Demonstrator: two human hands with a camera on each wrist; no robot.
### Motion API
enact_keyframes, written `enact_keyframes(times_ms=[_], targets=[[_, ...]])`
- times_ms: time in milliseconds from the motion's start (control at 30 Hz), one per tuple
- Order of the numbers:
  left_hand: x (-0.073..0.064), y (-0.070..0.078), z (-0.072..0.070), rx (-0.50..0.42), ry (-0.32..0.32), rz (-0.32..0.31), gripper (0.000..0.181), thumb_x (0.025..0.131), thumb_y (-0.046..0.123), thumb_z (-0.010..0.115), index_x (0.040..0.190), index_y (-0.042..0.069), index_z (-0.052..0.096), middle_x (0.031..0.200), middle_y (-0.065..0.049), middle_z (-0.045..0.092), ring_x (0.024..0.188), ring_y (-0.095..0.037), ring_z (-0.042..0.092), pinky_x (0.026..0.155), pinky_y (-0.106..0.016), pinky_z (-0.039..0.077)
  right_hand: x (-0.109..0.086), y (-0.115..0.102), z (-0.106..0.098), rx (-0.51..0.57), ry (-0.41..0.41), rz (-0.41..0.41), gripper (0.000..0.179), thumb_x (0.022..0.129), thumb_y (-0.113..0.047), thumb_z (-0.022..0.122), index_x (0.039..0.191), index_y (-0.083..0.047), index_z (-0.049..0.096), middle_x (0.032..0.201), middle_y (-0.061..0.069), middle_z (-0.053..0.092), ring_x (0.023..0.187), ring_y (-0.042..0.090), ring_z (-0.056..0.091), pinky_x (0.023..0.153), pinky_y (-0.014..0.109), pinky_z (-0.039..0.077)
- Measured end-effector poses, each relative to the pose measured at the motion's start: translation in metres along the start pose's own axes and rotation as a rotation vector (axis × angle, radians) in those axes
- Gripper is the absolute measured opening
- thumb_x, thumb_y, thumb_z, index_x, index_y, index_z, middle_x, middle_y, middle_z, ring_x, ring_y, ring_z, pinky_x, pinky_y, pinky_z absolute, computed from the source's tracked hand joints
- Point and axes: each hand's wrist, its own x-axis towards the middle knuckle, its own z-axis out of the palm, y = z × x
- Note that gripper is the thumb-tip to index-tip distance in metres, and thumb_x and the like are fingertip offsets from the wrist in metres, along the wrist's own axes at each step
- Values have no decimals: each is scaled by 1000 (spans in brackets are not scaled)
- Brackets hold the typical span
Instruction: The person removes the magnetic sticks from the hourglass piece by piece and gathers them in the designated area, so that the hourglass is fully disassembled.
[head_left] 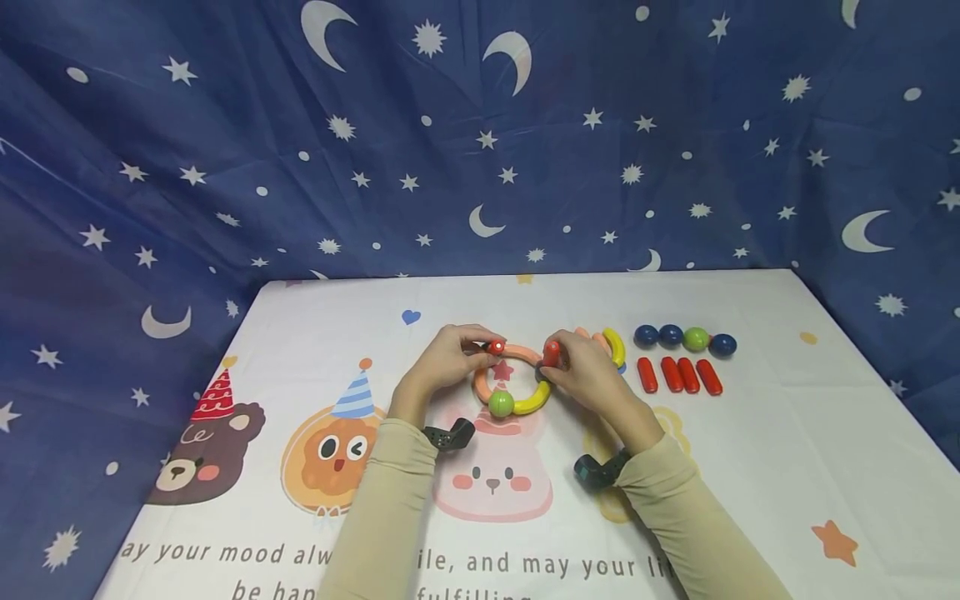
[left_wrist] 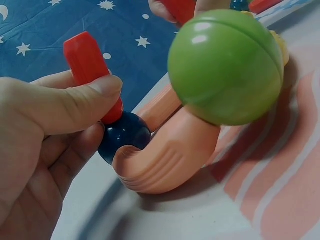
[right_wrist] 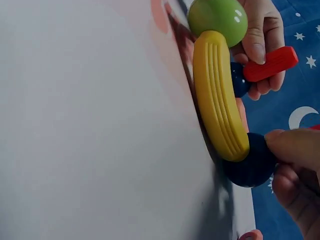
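On the table lies a ring of curved sticks joined by balls. A green ball [head_left: 501, 403] is at its near side, with a yellow curved stick [head_left: 534, 400] to the right and an orange curved stick [head_left: 481, 385] to the left. Another orange curved stick [head_left: 520, 352] forms the far side. My left hand [head_left: 450, 358] pinches a red stick [left_wrist: 85, 55] that stands on a dark blue ball [left_wrist: 125, 136]. On the ring's right, my right hand [head_left: 588, 375] holds a second red stick [head_left: 552, 352] upright above another dark blue ball [right_wrist: 250, 162], its thumb right at that ball.
Beyond my right hand lie loose orange sticks and a yellow curved stick [head_left: 615, 347]. Farther right, three dark blue balls and a green ball [head_left: 696, 338] form a row. Several red sticks [head_left: 672, 375] lie in front of them. A dark blue starry cloth [head_left: 450, 167] hangs behind the table.
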Motion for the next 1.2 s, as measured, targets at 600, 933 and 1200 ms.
enact_keyframes(times_ms=[600,933,1200], targets=[[1,-1,1,28,5,6,28,81,10,73,107,19,73,108,5,68,99,-16,62,85,-28,52,-2,9,-8,30,-30,-50,16,76,-18,80,81,-12,66,77,0,67,73,13,60,76,31,44],[0,0,2,21,2,-4,29,81,10,72,110,16,72,109,4,67,99,-17,63,85,-29,52,-6,13,-23,181,-45,-55,31,84,-10,71,114,-4,67,102,7,67,96,23,65,85,38,55],[0,-1,2,12,3,-6,29,81,10,73,109,18,72,109,5,67,101,-16,63,88,-30,52,-11,16,-38,216,-25,-12,49,86,-16,71,129,-15,47,100,8,69,89,22,67,75,36,56]])
